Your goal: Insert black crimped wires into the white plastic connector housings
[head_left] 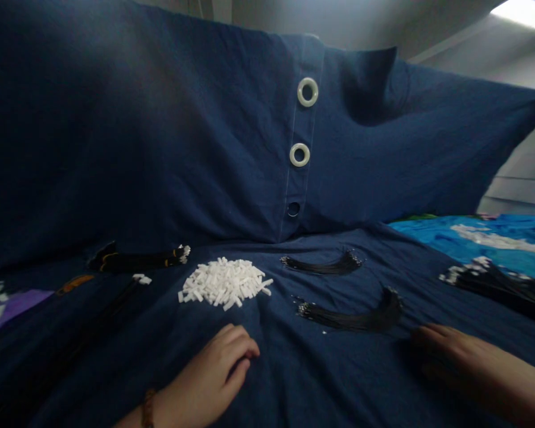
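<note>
My left hand (225, 371) rests on the dark blue cloth, just in front of a heap of small white tube-like pieces (225, 282). Its fingers are curled in towards the thumb, and nothing shows in them. On the right, my right hand (450, 353) lies back upward, its fingertips bent down in shadow and hidden. It is nearest to the right end of a bundle of thin black cords (352, 315) with small pale tips. A second bundle of black cords (321, 264) lies behind that one.
More black cords with white ends (494, 285) lie at the far right, beside a bright blue cloth (428, 229). At left are a tied black bundle (138, 260), a long dark strand bundle (102, 315) and a purple sheet (22, 309). A blue cloth with rings (232, 131) rises behind.
</note>
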`<state>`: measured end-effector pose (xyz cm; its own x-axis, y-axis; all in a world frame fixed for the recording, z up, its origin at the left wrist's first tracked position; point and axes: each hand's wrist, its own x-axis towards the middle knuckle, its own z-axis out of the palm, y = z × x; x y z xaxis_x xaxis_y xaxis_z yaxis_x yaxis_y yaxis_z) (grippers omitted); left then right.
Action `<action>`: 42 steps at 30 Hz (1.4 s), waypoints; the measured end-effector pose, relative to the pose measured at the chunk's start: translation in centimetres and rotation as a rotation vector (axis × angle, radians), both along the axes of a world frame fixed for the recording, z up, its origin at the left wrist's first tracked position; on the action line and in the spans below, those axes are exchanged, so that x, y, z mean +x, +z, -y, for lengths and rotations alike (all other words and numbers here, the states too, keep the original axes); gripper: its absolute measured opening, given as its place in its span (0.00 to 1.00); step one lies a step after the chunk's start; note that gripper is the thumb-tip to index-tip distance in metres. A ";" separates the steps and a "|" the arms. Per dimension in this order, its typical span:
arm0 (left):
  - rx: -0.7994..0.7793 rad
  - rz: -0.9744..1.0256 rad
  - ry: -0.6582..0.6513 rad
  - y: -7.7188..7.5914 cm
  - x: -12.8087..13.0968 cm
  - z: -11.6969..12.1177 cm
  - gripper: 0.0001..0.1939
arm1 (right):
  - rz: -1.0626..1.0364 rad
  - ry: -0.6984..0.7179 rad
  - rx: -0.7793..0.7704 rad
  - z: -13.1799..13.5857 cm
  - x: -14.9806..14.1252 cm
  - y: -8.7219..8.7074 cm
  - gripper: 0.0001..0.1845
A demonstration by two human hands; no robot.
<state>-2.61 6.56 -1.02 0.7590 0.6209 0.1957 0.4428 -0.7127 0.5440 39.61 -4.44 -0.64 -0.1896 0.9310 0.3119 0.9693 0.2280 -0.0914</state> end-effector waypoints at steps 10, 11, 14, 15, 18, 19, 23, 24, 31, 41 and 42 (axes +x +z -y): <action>0.012 -0.030 -0.003 -0.2 0.1 -0.2 0.12 | 0.195 0.020 0.016 0.7 0.3 -0.4 0.10; 0.016 -0.032 -0.002 -0.2 0.1 -0.2 0.12 | 0.216 0.017 0.027 0.0 0.4 -0.2 0.09; 0.034 -0.035 -0.002 -0.2 0.1 -0.1 0.12 | 0.273 0.017 0.041 -2.1 0.9 0.5 0.07; 0.040 -0.036 -0.004 -0.1 0.0 -0.1 0.12 | 0.292 0.022 0.037 -2.8 1.0 0.7 0.08; 0.073 -0.029 -0.005 0.0 0.0 0.0 0.12 | 0.334 0.041 0.006 -4.5 0.8 1.2 0.09; 0.089 -0.026 -0.002 0.1 0.0 0.0 0.12 | 0.339 0.046 -0.007 -4.9 0.4 1.4 0.09; 0.180 -0.012 0.066 0.4 -0.4 -0.8 0.13 | 0.329 0.085 -0.054 -5.9 -2.2 1.7 0.07; 0.206 -0.008 0.099 0.4 -0.6 -1.2 0.13 | 0.325 0.100 -0.064 -6.0 -3.0 1.7 0.05; 0.310 0.011 0.279 -0.7 -2.1 -3.6 0.12 | 0.326 0.144 -0.103 -7.2 -4.7 1.1 0.06; 0.310 0.033 0.307 -1.4 -2.1 -3.9 0.11 | 0.236 0.195 -0.114 -6.2 -3.0 6.8 0.06; 0.309 0.033 0.309 -1.3 -2.1 -3.9 0.11 | 0.242 0.197 -0.097 -6.2 -2.8 7.7 0.06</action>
